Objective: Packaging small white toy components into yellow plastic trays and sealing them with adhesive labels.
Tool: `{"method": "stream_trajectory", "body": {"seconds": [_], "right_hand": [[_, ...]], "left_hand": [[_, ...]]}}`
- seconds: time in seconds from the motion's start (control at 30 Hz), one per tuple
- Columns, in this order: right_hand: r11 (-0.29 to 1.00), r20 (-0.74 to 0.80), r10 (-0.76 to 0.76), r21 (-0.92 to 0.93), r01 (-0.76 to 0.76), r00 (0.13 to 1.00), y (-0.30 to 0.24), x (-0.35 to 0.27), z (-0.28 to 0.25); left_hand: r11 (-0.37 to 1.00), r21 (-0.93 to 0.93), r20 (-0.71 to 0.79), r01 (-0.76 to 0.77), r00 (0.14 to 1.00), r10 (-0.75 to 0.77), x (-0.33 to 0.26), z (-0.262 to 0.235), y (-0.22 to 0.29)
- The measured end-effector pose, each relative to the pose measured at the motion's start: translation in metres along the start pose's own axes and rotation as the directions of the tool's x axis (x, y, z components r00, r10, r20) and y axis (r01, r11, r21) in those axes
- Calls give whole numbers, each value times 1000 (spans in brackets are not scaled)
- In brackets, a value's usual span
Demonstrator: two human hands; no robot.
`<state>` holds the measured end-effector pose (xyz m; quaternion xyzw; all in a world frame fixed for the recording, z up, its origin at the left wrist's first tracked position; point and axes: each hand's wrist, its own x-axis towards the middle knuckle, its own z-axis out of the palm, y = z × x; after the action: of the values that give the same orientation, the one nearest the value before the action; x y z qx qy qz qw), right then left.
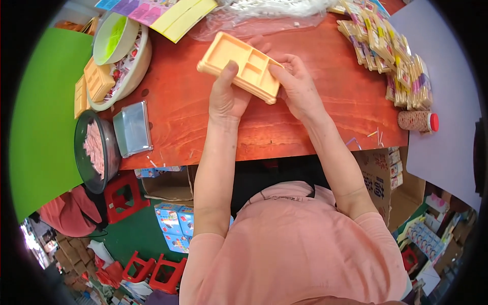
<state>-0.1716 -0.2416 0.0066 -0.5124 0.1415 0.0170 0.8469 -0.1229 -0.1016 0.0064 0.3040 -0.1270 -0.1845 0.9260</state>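
Between my two hands, above the red tabletop, is a small stack of peach-coloured plastic compartment trays [229, 53], tilted with its recessed side up. My left hand [227, 99] grips its near left side, thumb pressed over the front rim and the other fingers underneath. The right hand [300, 86] pinches the right end, with its thumb at the corner; its fingers behind are partly hidden. The compartments facing me look bare. How many trays are nested cannot be told. More peach trays [98, 79] rest at the left, on the rim of a large white bowl [145, 58].
Clear plastic sleeves [132, 129] lie at the left beside a black bowl [112, 152] of pinkish pieces. A green-lined bowl [114, 38] sits in the white one. Packaged sets [376, 40] pile at the right, near a red-lidded jar [417, 121]. Plastic bags [274, 15] lie at the back.
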Motion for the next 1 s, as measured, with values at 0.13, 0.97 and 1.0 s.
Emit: {"method": "stream_trajectory", "body": {"seconds": [0.13,0.97,1.0], "right_hand": [[918,-42,-209,-353,181,977,1,-6,-13],[-116,15,-427,-992,-39,904,-48,5,-97],[-120,57,-445,-993,3,894,-44,6,-98]], "left_hand": [[999,-31,-231,25,972,-32,15,-6,-11],[991,37,-232,127,966,-115,23,-28,-28],[992,37,-243,121,964,-108,24,-31,-29]]}}
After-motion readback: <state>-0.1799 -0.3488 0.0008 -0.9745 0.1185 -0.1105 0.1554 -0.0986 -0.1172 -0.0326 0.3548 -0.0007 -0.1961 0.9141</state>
